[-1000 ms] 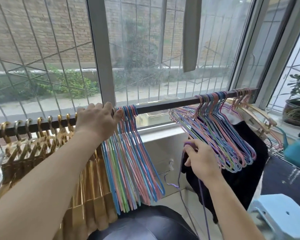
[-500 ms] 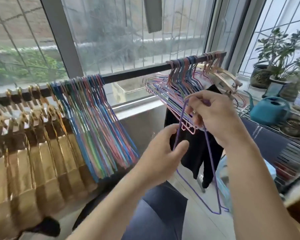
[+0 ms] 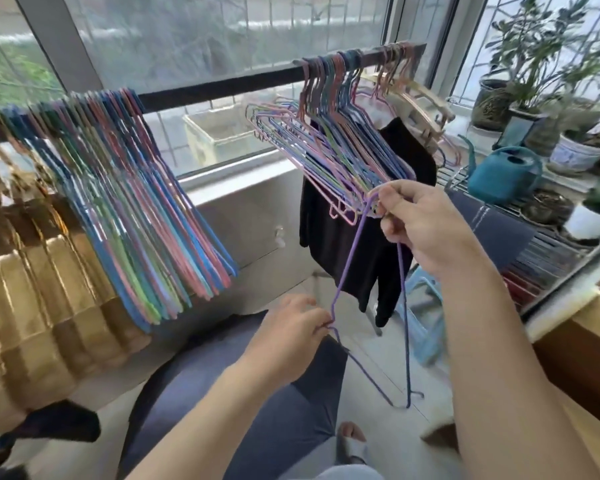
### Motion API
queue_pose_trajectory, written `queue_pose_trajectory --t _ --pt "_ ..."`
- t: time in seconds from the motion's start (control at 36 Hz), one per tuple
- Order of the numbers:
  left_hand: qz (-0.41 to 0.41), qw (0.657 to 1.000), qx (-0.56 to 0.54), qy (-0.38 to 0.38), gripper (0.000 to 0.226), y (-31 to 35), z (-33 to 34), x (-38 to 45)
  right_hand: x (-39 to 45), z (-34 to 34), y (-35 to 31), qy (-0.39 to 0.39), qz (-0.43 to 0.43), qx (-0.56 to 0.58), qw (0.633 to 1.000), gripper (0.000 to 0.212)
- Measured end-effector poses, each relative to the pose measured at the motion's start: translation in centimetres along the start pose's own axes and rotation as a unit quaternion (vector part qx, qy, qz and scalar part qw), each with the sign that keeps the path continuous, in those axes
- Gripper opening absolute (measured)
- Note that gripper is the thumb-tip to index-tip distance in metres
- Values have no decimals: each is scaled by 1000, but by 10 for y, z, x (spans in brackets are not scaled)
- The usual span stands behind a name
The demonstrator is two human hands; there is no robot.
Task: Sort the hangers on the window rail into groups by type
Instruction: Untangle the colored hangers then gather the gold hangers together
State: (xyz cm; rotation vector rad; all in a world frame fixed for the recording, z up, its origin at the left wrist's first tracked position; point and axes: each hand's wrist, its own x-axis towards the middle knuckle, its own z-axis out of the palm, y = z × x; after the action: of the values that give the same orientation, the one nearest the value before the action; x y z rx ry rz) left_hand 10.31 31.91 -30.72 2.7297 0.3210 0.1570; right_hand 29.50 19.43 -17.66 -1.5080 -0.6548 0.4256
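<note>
Purple hanger: off the rail, needs untwisting.
Right hand: pinching its top.
Left hand: pinching its corner.
Advice: hook it beside the sorted wire group.

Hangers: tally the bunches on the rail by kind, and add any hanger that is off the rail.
Gold bunch: 1
Coloured wire bunches: 2
Beige bunch at the rail's right end: 1
Purple hanger off the rail, pinched by left hand and right hand: 1
Total: 4 bunches and 1 loose hanger. Single hangers in the bunches are too blurred to count.
</note>
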Motion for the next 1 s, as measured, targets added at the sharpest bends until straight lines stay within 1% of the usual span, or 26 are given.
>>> queue_pose_trajectory --t 0.03,0.08,0.11,0.14,0.17,0.19,0.22,0.25,0.28,0.31,0.36,0.39,0.44,0.5,0.64,0.69,0.75,0.81,0.83,0.86,0.89,0.92,0.94,1.0 --pt "13 999 30 21 22 -2 1 -2 1 -2 4 20 4 4 1000 28" --pt "23 996 81 25 14 -4 -2 -6 4 -7 10 63 17 18 998 27" --pt "32 994 103 7 13 -3 -7 -7 7 -9 15 83 21 14 996 25" --pt "38 992 121 -14 15 0 -14 -8 9 -11 20 104 20 -13 994 21" --pt "31 989 138 -40 19 4 -24 -9 11 -11 25 125 13 -83 989 15" --pt "18 985 163 -59 22 9 -35 -10 12 -12 31 138 9 -186 973 17" --pt "6 980 186 -69 23 14 -45 -10 12 -11 37 131 12 -291 948 32" --pt "-6 977 202 -70 23 18 -54 -10 10 -8 40 112 10 -354 928 47" --pt "-20 974 212 -72 22 24 -63 -8 3 -3 42 92 8 -372 924 54" --pt "-34 972 222 -73 22 27 -72 -6 -2 5 41 70 -4 -365 928 55" --pt "-58 969 223 -84 21 34 -85 2 -13 19 39 19 -34 -362 932 43" --pt "-73 969 218 -91 20 36 -92 5 -17 26 40 -20 -39 -360 932 35" --pt "-94 969 207 -97 18 40 -103 10 -26 38 36 -113 -10 -334 936 28" --pt "-104 967 204 -107 16 40 -111 12 -32 47 35 -176 11 -319 931 28" --pt "-130 964 194 -127 28 43 -140 10 -42 60 29 -273 16 -313 909 46" --pt "-128 960 217 -125 29 47 -151 9 -46 62 25 -304 25 -285 909 45" --pt "-120 961 230 -99 26 50 -158 11 -48 65 21 -313 27 -254 915 40" --pt "-107 968 217 -64 21 50 -161 15 -50 70 19 -303 23 -228 925 27" --pt "-96 974 198 -48 19 49 -161 17 -50 73 19 -282 16 -226 932 22" --pt "-87 981 168 -34 14 46 -161 19 -48 76 22 -246 10 -231 941 25" --pt "-80 988 128 -17 14 44 -163 20 -45 78 26 -202 4 -238 950 34" --pt "-78 993 85 0 23 41 -167 21 -41 79 30 -160 -2 -240 957 41" --pt "-81 995 50 23 35 36 -172 22 -39 80 33 -127 -4 -237 963 42" --pt "-100 991 26 83 50 26 -190 22 -33 77 36 -82 0 -234 969 32"
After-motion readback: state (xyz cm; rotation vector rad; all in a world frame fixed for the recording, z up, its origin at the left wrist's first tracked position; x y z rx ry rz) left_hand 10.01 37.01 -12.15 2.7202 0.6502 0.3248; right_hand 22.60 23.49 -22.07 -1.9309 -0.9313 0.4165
